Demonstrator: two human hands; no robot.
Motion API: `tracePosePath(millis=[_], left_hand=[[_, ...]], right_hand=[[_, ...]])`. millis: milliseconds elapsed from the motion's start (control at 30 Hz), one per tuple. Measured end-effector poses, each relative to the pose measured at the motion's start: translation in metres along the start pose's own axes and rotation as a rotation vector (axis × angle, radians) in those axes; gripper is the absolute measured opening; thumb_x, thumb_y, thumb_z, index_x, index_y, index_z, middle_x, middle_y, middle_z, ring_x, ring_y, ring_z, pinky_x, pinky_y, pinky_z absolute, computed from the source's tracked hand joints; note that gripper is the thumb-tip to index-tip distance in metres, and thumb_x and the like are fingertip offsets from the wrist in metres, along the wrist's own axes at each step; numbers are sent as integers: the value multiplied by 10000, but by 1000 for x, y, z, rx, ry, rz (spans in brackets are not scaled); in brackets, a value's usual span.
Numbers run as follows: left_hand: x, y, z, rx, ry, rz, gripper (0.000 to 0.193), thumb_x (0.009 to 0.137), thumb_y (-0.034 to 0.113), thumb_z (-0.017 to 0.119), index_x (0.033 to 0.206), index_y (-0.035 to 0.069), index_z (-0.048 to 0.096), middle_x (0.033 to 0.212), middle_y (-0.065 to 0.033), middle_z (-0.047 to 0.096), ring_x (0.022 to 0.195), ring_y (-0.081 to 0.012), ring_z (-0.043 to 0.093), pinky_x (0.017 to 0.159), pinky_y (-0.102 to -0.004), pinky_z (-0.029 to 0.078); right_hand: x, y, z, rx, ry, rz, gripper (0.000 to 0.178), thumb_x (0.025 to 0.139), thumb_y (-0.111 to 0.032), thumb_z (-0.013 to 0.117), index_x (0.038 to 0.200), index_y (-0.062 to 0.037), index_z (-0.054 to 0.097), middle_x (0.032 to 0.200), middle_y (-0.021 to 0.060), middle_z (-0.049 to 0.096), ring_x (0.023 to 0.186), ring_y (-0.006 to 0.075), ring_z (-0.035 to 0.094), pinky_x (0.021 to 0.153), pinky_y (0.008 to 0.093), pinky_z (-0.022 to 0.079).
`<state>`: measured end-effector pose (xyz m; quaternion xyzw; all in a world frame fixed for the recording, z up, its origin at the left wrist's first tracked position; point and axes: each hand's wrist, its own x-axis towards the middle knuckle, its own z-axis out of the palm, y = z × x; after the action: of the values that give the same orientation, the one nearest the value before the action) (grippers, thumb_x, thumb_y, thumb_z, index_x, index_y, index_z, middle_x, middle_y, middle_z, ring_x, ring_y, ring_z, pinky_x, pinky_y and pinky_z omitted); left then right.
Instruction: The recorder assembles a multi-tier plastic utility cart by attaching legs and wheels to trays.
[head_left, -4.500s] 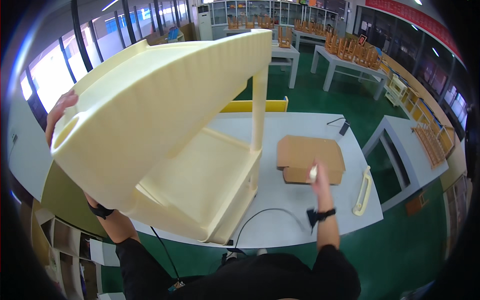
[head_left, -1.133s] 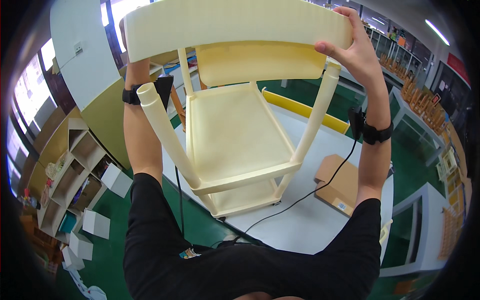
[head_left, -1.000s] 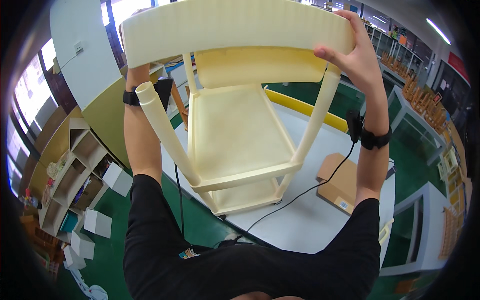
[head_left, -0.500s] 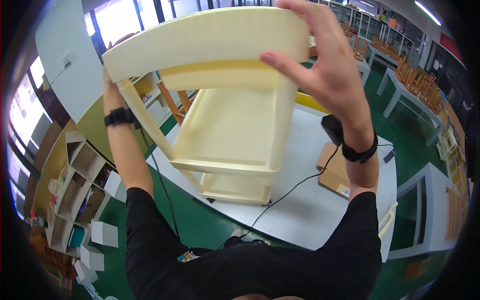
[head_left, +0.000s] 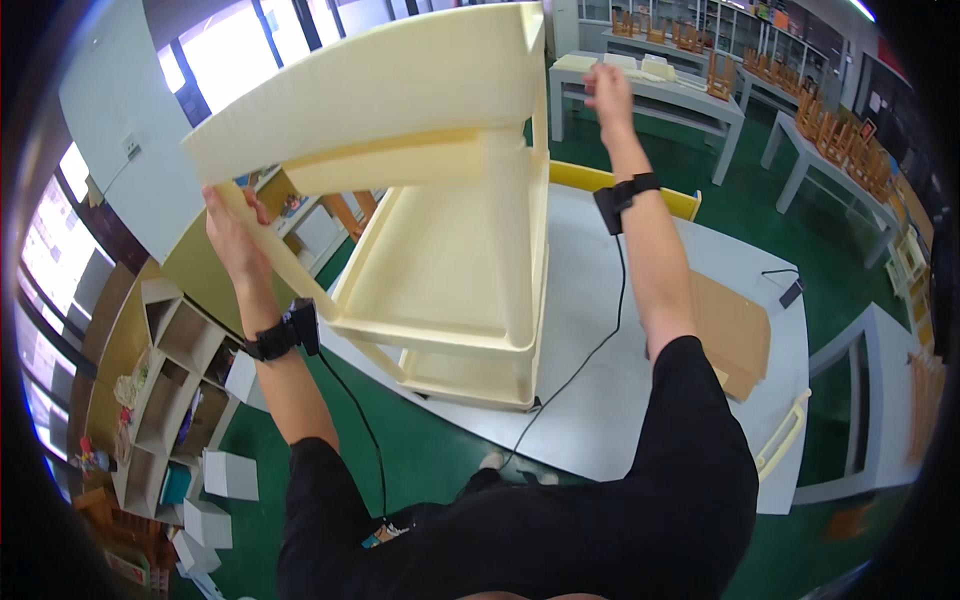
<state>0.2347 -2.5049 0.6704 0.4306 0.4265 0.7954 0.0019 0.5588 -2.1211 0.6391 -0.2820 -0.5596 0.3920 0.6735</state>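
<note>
A cream plastic tiered cart (head_left: 430, 260) stands on a white table (head_left: 600, 420), its top tray (head_left: 370, 100) close to me and the lower trays showing beneath. My left hand (head_left: 238, 235) is wrapped round the cart's left post (head_left: 275, 250), just under the top tray. Off to the right of the cart, my right hand (head_left: 610, 95) is in the air, apart from it. Its fingers are loosely bent and somewhat apart, with nothing visible in them. The cart's far side is hidden.
A flat cardboard box (head_left: 735, 335), a cream handle-shaped piece (head_left: 785, 435) and a small black device (head_left: 792, 293) lie on the table's right side. Beyond the cart is a yellow panel (head_left: 625, 185). Open shelving (head_left: 165, 400) stands at left. Black cables trail from both wristbands.
My right hand has come off the top tray's right corner and moved away to the far right. The left hand has slid down onto the post. The cart has turned slightly.
</note>
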Motion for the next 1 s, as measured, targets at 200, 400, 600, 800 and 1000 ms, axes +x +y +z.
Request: tracePosePath(millis=[200,400,600,800,1000], left_hand=[[-1,-15,-1,-5,69,-16,443,965,517,371,947,83,461,698,-41,435,526,-128,422,479,-250,364],[17,-29,-14,-90,-44,-21,448,970,510,363,944,79,480,696,-41,443,526,-115,417,460,-247,338],[59,-81,-53,-39,71,-39,483,980,465,373,1139,35,525,905,-90,618,791,-162,606,681,-226,454],[79,-134,-78,8,26,-109,461,981,423,379,1160,23,522,932,-99,627,845,-176,610,724,-238,458],[106,-148,-108,104,-16,-104,440,983,380,384,1181,11,520,959,-109,636,899,-189,614,766,-249,462]], right_hand=[[53,92,38,-130,-55,-118,486,950,-410,420,1211,-17,539,1071,95,611,1006,205,549,939,320,386],[58,63,57,315,-316,102,621,957,-563,304,1223,-54,539,1061,66,596,998,167,529,919,323,372],[24,29,32,275,-301,34,475,960,-506,388,889,-68,556,647,9,503,559,114,506,559,255,429],[-14,-7,-33,163,-259,41,532,939,-557,397,890,-51,554,644,21,520,557,130,531,561,269,448],[-62,-55,-85,104,-378,-7,522,942,-494,373,882,-11,562,637,96,593,577,190,616,565,321,537]])
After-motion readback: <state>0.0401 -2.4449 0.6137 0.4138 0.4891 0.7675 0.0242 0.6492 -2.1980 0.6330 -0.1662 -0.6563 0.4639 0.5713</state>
